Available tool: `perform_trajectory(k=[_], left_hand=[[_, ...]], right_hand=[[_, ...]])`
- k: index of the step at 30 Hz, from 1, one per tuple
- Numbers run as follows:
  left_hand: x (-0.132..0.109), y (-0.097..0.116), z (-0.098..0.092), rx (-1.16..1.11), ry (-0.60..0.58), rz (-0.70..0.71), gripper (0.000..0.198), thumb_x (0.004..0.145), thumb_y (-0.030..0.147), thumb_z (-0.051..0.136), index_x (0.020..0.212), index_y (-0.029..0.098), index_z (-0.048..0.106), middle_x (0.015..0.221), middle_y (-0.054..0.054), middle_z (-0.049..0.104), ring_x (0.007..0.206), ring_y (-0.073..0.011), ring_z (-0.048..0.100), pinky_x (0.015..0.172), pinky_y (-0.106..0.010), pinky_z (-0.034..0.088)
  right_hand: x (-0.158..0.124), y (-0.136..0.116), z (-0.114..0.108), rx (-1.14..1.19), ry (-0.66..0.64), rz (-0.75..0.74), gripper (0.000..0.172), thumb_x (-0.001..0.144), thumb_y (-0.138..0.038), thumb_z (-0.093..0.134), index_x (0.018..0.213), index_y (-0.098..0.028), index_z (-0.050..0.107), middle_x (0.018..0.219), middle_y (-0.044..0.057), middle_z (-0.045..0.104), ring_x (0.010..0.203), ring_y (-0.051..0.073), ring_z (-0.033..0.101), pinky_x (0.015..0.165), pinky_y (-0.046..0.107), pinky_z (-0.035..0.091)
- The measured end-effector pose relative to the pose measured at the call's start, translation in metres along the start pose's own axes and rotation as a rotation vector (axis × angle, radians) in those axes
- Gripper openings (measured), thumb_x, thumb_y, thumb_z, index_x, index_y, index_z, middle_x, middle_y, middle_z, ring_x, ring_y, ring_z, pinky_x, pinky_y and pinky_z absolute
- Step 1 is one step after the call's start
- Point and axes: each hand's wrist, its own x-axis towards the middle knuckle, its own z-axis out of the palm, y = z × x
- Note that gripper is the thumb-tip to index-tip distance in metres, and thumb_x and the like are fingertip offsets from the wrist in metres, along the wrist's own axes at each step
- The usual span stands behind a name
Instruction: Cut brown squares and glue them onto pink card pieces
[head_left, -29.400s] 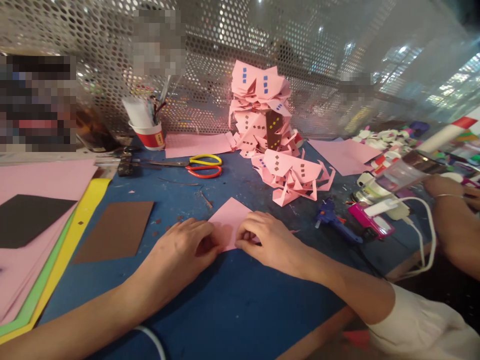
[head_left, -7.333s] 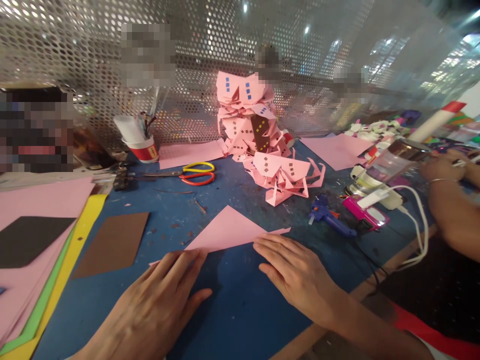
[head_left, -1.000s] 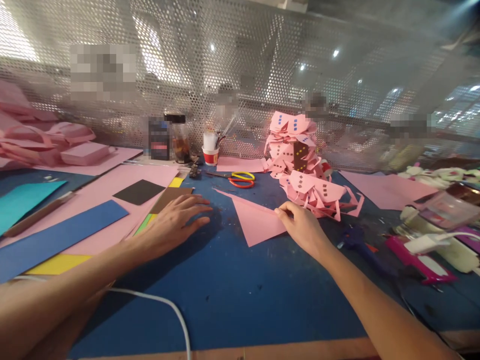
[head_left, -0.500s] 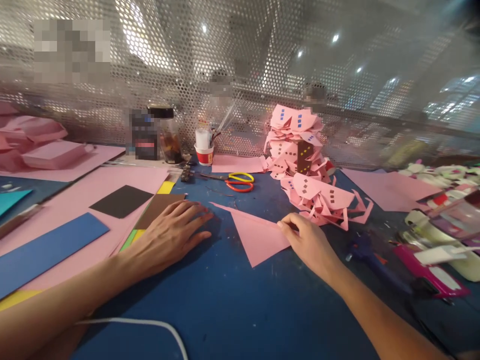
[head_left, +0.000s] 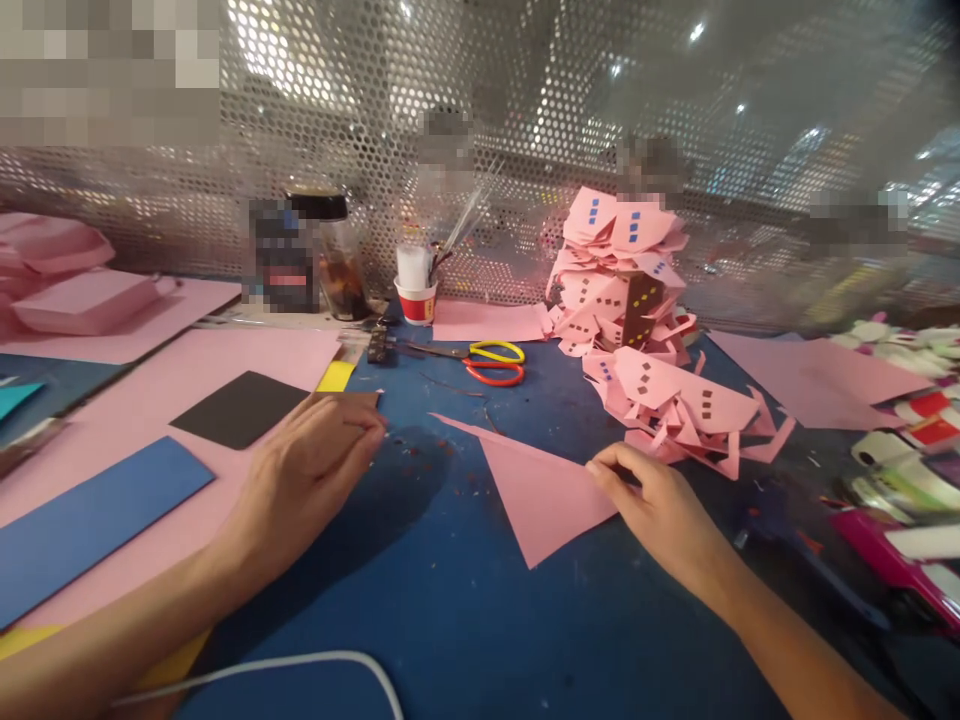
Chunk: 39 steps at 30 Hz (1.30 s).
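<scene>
My right hand [head_left: 660,500] pinches the upper right edge of a pink paper triangle [head_left: 532,495] between thumb and fingers. The triangle's point faces me, and a narrow strip juts out at its upper left. My left hand [head_left: 315,465] hovers over the left side of the blue table, fingers curled in; whatever may be inside them is hidden. Beneath and behind it lie a black sheet [head_left: 244,408], a large pink sheet [head_left: 150,385] and a yellow piece [head_left: 335,377]. Scissors [head_left: 480,358] with yellow and red handles rest beyond the triangle.
A stack of cut pink pieces with coloured squares [head_left: 622,270] stands behind my right hand. A blue glue gun [head_left: 806,560] lies at right. At the back are a jar [head_left: 341,265] and a red-white cup [head_left: 417,303]. A white cable [head_left: 300,662] crosses the front.
My left hand has lifted off the table and drawn back left, its spread fingers now curled. My right hand keeps its pinch on the pink paper. The view has shifted a little.
</scene>
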Motion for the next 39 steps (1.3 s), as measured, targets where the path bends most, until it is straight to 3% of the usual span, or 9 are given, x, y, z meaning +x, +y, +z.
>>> perform_trajectory(k=[5, 10, 13, 16, 19, 22, 25, 30, 39], left_hand=[[-0.004, 0.004, 0.0, -0.164, 0.033, -0.296, 0.019, 0.092, 0.045, 0.057, 0.102, 0.03, 0.063, 0.108, 0.001, 0.07, 0.093, -0.0231, 0.065, 0.082, -0.038, 0.051], [-0.004, 0.009, -0.003, -0.166, 0.124, -0.331, 0.017, 0.093, 0.041, 0.056, 0.103, 0.029, 0.064, 0.102, 0.0, 0.07, 0.097, -0.0246, 0.065, 0.087, -0.04, 0.05], [-0.008, 0.018, -0.007, -0.168, 0.118, -0.188, 0.015, 0.096, 0.031, 0.051, 0.107, 0.032, 0.061, 0.111, -0.001, 0.066, 0.109, -0.0242, 0.062, 0.097, -0.043, 0.049], [-0.019, 0.035, -0.009, -0.135, 0.026, 0.1, 0.023, 0.093, 0.021, 0.052, 0.109, 0.036, 0.06, 0.107, 0.0, 0.067, 0.114, -0.0241, 0.061, 0.101, -0.046, 0.049], [-0.032, 0.06, -0.006, -0.115, -0.183, 0.317, 0.027, 0.092, 0.017, 0.054, 0.109, 0.036, 0.061, 0.103, 0.0, 0.072, 0.112, -0.0231, 0.063, 0.099, -0.043, 0.051], [-0.045, 0.086, 0.005, -0.086, -0.378, 0.4, 0.034, 0.095, 0.015, 0.051, 0.123, 0.031, 0.06, 0.122, -0.003, 0.07, 0.122, -0.0207, 0.059, 0.104, -0.038, 0.05], [-0.055, 0.105, 0.019, 0.02, -0.473, 0.502, 0.046, 0.097, 0.018, 0.049, 0.143, 0.025, 0.047, 0.143, -0.007, 0.059, 0.134, -0.021, 0.051, 0.111, -0.039, 0.045], [-0.062, 0.112, 0.041, 0.144, -0.493, 0.518, 0.061, 0.098, 0.032, 0.054, 0.153, 0.02, 0.032, 0.153, -0.007, 0.048, 0.14, -0.023, 0.045, 0.115, -0.042, 0.041], [-0.061, 0.106, 0.048, 0.151, -0.494, 0.485, 0.05, 0.1, 0.034, 0.05, 0.147, 0.023, 0.042, 0.151, -0.005, 0.051, 0.135, -0.0239, 0.049, 0.108, -0.044, 0.048]], right_hand=[[0.002, -0.001, -0.009, 0.073, -0.093, 0.039, 0.028, 0.098, -0.044, 0.047, 0.08, -0.025, 0.059, 0.076, 0.0, 0.062, 0.074, 0.019, 0.059, 0.066, 0.028, 0.046], [0.001, -0.004, -0.022, 0.144, -0.277, 0.032, 0.033, 0.098, -0.048, 0.047, 0.08, -0.024, 0.06, 0.078, 0.0, 0.06, 0.076, 0.018, 0.056, 0.066, 0.027, 0.045], [-0.003, -0.008, -0.023, 0.187, -0.354, 0.024, 0.031, 0.097, -0.046, 0.05, 0.08, -0.024, 0.061, 0.079, -0.001, 0.061, 0.077, 0.017, 0.057, 0.067, 0.026, 0.044], [-0.007, -0.015, -0.017, 0.197, -0.358, 0.018, 0.024, 0.097, -0.04, 0.054, 0.081, -0.024, 0.063, 0.081, -0.002, 0.064, 0.08, 0.016, 0.06, 0.07, 0.025, 0.045], [-0.011, -0.021, -0.01, 0.144, -0.331, -0.058, 0.021, 0.097, -0.031, 0.055, 0.079, -0.023, 0.064, 0.085, -0.002, 0.066, 0.08, 0.015, 0.062, 0.072, 0.025, 0.044], [-0.015, -0.023, -0.005, 0.034, -0.252, -0.163, 0.022, 0.096, -0.025, 0.059, 0.074, -0.023, 0.064, 0.084, -0.002, 0.064, 0.082, 0.014, 0.06, 0.074, 0.027, 0.042], [-0.018, -0.021, -0.003, -0.064, -0.193, -0.242, 0.019, 0.096, -0.022, 0.06, 0.078, -0.023, 0.065, 0.088, -0.001, 0.064, 0.09, 0.016, 0.059, 0.08, 0.03, 0.041], [-0.02, -0.015, 0.002, -0.188, -0.136, -0.286, 0.015, 0.097, -0.024, 0.06, 0.082, -0.023, 0.065, 0.091, 0.0, 0.063, 0.092, 0.018, 0.058, 0.085, 0.034, 0.041], [-0.023, -0.019, 0.007, -0.294, -0.084, -0.277, 0.015, 0.095, -0.026, 0.064, 0.081, -0.022, 0.063, 0.091, 0.002, 0.063, 0.091, 0.021, 0.056, 0.081, 0.036, 0.041]])
